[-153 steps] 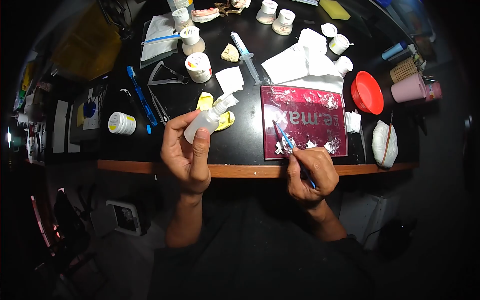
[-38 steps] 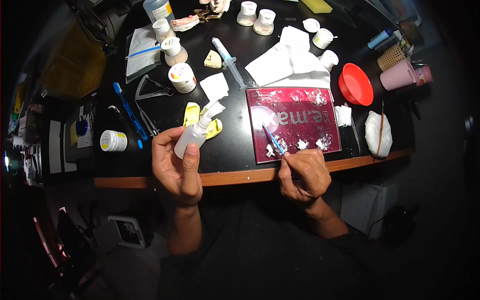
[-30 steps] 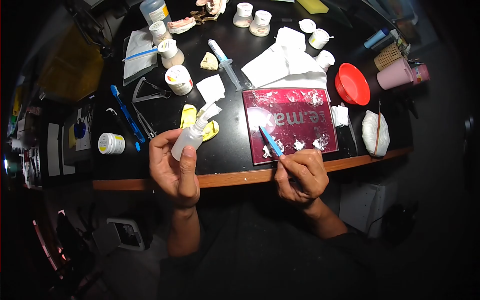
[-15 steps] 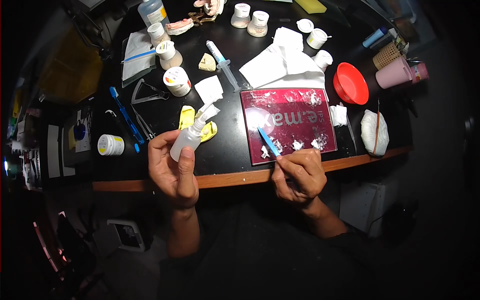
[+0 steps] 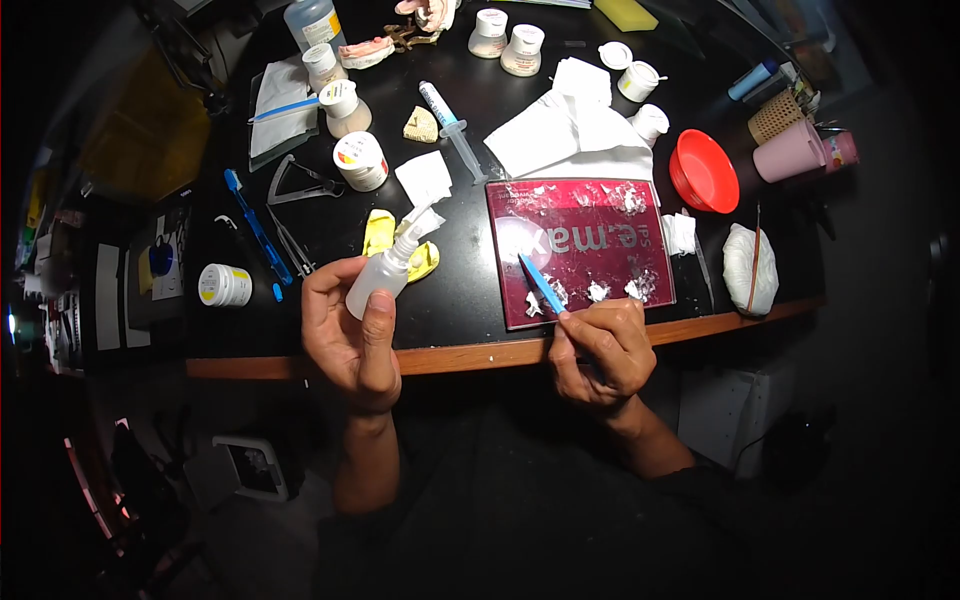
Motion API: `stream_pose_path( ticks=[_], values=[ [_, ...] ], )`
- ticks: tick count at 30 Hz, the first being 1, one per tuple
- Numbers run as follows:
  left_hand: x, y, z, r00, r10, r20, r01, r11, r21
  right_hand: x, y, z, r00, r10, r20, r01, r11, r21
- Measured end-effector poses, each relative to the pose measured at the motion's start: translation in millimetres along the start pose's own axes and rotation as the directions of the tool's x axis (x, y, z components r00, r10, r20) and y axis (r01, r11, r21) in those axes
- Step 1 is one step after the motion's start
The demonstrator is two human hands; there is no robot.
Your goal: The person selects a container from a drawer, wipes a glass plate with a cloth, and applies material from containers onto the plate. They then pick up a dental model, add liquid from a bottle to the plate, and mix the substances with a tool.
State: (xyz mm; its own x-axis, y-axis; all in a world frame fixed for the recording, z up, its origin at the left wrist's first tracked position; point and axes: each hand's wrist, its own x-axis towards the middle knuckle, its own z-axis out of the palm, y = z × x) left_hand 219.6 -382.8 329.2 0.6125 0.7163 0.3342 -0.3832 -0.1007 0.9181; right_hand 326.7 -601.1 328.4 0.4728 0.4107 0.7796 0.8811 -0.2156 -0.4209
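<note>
A small translucent bottle with a nozzle is held tilted in my left hand, its fingers wrapped round it. My right hand pinches a blue spatula, whose tip rests on the dark red slab marked "e.max". White paste or powder lies in patches on the slab, with a pale round patch by the spatula tip. Just behind the bottle are yellow putty pieces and a folded white tissue.
Right of the slab stand a red bowl and a white wrapped lump with a brush across it. White jars, a syringe, paper towels and a blue toothbrush lie around. The wooden table edge runs in front.
The whole view has shifted slightly, moving the table items a little to the right. Both hands keep their holds, and the spatula tip stays on the slab by the pale patch.
</note>
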Motion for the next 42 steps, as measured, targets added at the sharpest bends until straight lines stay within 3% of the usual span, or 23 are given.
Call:
stream_pose_path(
  ticks=[5, 7, 8, 9, 10, 11, 13, 22, 25, 28, 31, 34, 38, 42],
  values=[
    [1.1, -5.8, -0.9, 0.999, 0.035, -0.009, -0.035, 0.999, -0.005, 15.4, 4.6, -27.8, 0.988, 0.135, -0.07, -0.132, 0.99, 0.043],
    [0.3, -7.9, -2.7, 0.999, 0.033, -0.008, -0.033, 0.999, -0.003, 33.1, 28.0, -53.9, 0.96, 0.181, -0.213, -0.204, 0.974, -0.094],
    [0.1, -10.3, -3.6, 0.999, 0.038, -0.01, -0.038, 0.999, 0.0, 49.3, 34.6, -67.8, 0.922, 0.256, -0.289, -0.314, 0.933, -0.176],
    [-0.1, -11.9, -4.6, 0.999, 0.044, -0.012, -0.044, 0.999, 0.005, 64.0, 53.3, -82.1, 0.924, 0.167, -0.343, -0.289, 0.895, -0.341],
    [-0.4, -11.4, -6.6, 0.999, 0.033, -0.008, -0.033, 0.999, -0.004, 71.3, 79.2, -94.7, 0.899, 0.21, -0.385, -0.347, 0.878, -0.329],
    [-0.5, -10.9, -8.2, 1.0, 0.024, -0.005, -0.024, 1.0, -0.012, 80.5, 99.5, -103.6, 0.902, 0.231, -0.366, -0.351, 0.884, -0.309],
    [-0.9, -10.8, -8.4, 1.0, 0.013, -0.008, -0.013, 1.0, -0.019, 101.9, 105.5, -117.1, 0.859, 0.491, -0.146, -0.503, 0.757, -0.416],
    [-1.8, -11.9, -10.5, 1.0, 0.014, -0.026, -0.014, 1.0, 0.005, 104.0, 134.2, -130.5, 0.827, 0.547, -0.132, -0.529, 0.676, -0.514],
    [-1.1, -13.0, -10.2, 0.999, 0.033, -0.014, -0.033, 0.999, 0.021, 90.4, 150.3, -135.6, 0.826, 0.547, -0.14, -0.557, 0.75, -0.357],
    [0.4, -16.3, -9.0, 0.996, 0.083, -0.016, -0.082, 0.996, 0.038, 84.1, 147.1, -140.4, 0.814, 0.567, -0.127, -0.567, 0.728, -0.385],
    [-0.1, -17.8, -8.6, 0.996, 0.086, -0.024, -0.085, 0.996, 0.026, 82.2, 144.9, -138.7, 0.806, 0.555, -0.205, -0.592, 0.758, -0.276],
    [-0.4, -18.1, -9.4, 0.996, 0.091, -0.018, -0.09, 0.995, 0.032, 84.9, 139.4, -146.3, 0.813, 0.574, -0.094, -0.566, 0.745, -0.353],
    [-0.7, -19.1, -11.0, 0.995, 0.095, -0.018, -0.094, 0.995, 0.032, 79.2, 138.9, -163.8, 0.77, 0.609, -0.193, -0.631, 0.772, -0.082],
    [-0.7, -19.1, -11.1, 0.996, 0.082, -0.023, -0.082, 0.996, 0.035, 71.2, 138.3, -179.0, 0.755, 0.616, -0.226, -0.642, 0.765, -0.06]
  ],
)
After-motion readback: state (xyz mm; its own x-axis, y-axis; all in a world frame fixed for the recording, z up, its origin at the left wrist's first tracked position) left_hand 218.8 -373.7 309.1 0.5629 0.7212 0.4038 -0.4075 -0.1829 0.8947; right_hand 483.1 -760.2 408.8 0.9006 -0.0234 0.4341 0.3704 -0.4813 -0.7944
